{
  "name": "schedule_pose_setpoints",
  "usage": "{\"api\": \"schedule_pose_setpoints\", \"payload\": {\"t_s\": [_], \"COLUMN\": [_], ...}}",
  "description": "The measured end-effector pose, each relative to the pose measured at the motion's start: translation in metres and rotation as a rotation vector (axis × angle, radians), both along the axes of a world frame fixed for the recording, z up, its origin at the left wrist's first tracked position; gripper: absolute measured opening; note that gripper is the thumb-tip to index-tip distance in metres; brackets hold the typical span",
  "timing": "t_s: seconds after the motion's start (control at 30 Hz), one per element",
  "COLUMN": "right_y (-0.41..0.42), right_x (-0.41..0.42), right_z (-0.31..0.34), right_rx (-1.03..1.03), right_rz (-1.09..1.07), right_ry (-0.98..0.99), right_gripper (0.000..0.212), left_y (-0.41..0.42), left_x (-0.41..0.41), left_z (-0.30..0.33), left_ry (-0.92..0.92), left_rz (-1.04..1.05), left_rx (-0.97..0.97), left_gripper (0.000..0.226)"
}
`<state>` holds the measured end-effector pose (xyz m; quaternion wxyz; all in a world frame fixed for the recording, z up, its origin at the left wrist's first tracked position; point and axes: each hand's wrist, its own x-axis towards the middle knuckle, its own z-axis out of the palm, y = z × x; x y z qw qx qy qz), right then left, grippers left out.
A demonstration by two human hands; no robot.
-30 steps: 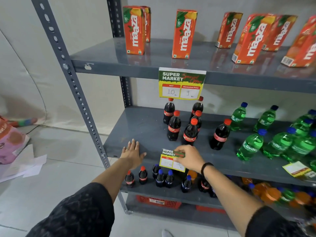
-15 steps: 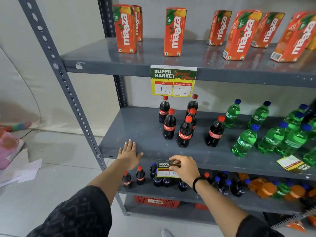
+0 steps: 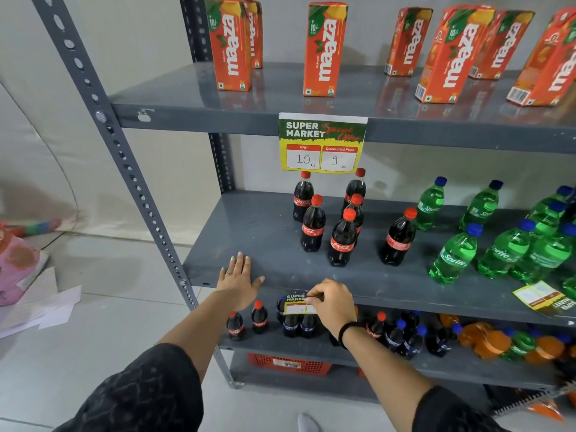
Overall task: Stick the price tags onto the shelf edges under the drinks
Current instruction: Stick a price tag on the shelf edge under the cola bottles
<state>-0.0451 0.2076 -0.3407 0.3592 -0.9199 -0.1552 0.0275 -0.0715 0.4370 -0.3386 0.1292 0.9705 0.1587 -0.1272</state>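
Note:
My right hand pinches a small yellow-and-green price tag against the front edge of the middle shelf, below the Coca-Cola bottles. The hand covers the tag's right part. My left hand lies flat and open on the same shelf, left of the tag. A larger price tag reading 10 and 9 hangs from the top shelf edge under the Maaza cartons. Another price tag lies loose on the middle shelf at the right, near the Sprite bottles.
The lower shelf holds small cola bottles, blue-capped bottles and orange ones. A red basket sits on the bottom shelf. A perforated grey upright stands at the left. Papers and a pink bag lie on the floor.
My right hand has lowered the tag from above the shelf surface onto the shelf's front edge and now presses it there. My left hand has stayed flat on the shelf.

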Motion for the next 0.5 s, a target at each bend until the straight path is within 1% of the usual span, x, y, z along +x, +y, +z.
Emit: {"api": "schedule_pose_setpoints", "payload": {"t_s": [0.23,0.5], "right_y": [0.0057,0.0071], "right_x": [0.0016,0.0025], "right_z": [0.0016,0.0031], "right_rx": [0.019,0.006], "right_rz": [-0.077,-0.105], "right_ry": [0.036,0.048], "right_gripper": [0.003,0.008], "left_y": [0.0013,0.0029], "left_x": [-0.0007,-0.0015], "left_z": [-0.0024,-0.0050], "left_ry": [-0.014,-0.032], "left_rz": [-0.001,-0.003], "left_rx": [-0.004,-0.024], "left_gripper": [0.071,0.072]}}
